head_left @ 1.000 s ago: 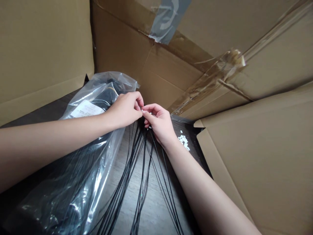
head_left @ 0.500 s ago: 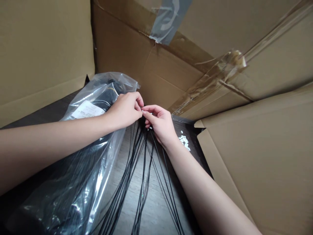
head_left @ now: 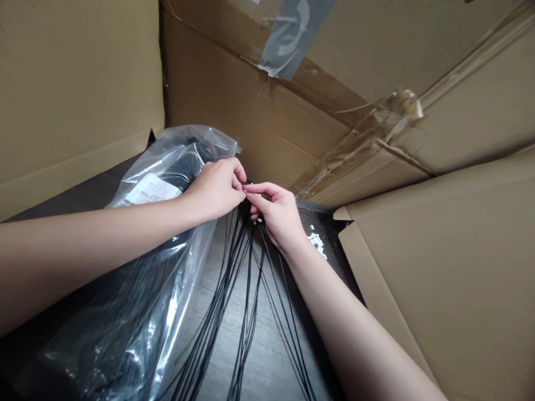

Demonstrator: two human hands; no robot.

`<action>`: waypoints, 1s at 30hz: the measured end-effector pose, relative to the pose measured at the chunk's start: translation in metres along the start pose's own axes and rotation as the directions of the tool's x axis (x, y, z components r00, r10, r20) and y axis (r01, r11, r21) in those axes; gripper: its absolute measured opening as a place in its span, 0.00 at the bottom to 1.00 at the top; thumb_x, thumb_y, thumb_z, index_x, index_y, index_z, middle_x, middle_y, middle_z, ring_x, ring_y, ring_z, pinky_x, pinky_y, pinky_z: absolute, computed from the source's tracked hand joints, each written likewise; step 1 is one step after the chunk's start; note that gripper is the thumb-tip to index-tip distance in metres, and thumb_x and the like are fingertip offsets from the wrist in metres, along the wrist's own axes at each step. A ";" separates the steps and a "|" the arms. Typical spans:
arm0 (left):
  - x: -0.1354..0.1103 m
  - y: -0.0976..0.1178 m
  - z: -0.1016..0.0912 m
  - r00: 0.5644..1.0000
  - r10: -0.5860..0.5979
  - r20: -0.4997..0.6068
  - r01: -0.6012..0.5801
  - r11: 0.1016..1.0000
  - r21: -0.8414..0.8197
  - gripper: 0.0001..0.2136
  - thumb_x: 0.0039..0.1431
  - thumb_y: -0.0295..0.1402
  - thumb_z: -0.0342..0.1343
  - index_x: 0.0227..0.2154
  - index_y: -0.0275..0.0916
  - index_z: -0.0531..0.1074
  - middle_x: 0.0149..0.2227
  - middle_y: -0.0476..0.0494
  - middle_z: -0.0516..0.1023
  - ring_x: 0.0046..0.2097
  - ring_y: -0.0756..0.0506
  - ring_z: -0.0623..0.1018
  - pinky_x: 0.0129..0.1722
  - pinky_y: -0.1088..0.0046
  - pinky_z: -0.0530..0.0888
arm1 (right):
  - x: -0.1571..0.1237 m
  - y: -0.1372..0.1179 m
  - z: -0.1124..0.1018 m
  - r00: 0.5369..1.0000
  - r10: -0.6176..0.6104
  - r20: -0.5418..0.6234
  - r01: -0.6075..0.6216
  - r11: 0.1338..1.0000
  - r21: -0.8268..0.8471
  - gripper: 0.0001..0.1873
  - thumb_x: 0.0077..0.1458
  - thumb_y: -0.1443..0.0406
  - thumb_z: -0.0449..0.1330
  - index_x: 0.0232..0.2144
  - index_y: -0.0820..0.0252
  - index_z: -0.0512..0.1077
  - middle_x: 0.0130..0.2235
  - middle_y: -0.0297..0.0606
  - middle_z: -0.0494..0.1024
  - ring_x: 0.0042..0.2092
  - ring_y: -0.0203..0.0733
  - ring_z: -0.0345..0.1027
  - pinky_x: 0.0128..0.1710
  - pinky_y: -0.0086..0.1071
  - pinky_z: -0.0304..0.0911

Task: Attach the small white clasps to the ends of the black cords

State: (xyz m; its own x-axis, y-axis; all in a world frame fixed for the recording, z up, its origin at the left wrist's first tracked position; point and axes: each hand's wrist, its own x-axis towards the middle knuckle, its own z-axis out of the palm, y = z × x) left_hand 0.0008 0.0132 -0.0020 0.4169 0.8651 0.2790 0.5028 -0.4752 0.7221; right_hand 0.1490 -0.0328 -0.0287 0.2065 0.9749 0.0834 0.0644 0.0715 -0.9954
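My left hand point(head_left: 217, 188) and my right hand point(head_left: 276, 214) meet fingertip to fingertip over the far ends of several thin black cables point(head_left: 244, 284). Both hands are closed in a pinch on those cable ends. The cables fan out from the hands toward me across a grey wood-grain surface point(head_left: 267, 362). A clear plastic bag point(head_left: 137, 289) holding more coiled black cable lies under my left forearm, with a white label point(head_left: 152, 189) on its upper part.
Cardboard box walls point(head_left: 438, 267) stand on the left, behind and on the right, with torn tape point(head_left: 288, 33) on the back flaps. A small heap of white bits point(head_left: 317, 244) lies on the dark surface by my right wrist.
The view has shifted slightly, so both hands sit a little further right. Their pinch on the cable ends is the same.
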 end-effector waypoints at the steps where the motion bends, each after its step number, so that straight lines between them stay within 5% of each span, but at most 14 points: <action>1: 0.000 0.000 0.000 1.000 0.000 0.000 0.000 1.000 -0.001 0.08 0.48 0.26 0.60 0.34 0.38 0.74 0.29 0.51 0.82 0.34 0.47 0.80 0.38 0.71 0.71 | 0.000 0.000 0.000 1.000 0.000 0.002 0.000 1.000 -0.002 0.10 0.42 0.63 0.68 0.31 0.61 0.79 0.25 0.30 0.76 0.22 0.27 0.61 0.19 0.22 0.61; 30: -0.001 0.001 -0.001 0.999 0.006 0.049 -0.006 1.000 -0.009 0.06 0.49 0.28 0.59 0.32 0.39 0.74 0.29 0.51 0.82 0.35 0.46 0.81 0.36 0.72 0.71 | 0.000 0.000 0.001 1.000 0.003 -0.012 -0.003 1.000 -0.009 0.11 0.42 0.63 0.66 0.31 0.61 0.75 0.25 0.27 0.72 0.21 0.26 0.61 0.18 0.22 0.60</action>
State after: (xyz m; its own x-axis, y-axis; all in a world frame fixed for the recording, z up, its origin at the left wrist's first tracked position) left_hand 0.0005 0.0116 -0.0008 0.4562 0.8533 0.2524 0.4937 -0.4787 0.7261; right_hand 0.1482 -0.0327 -0.0284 0.2187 0.9724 0.0812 0.0722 0.0668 -0.9951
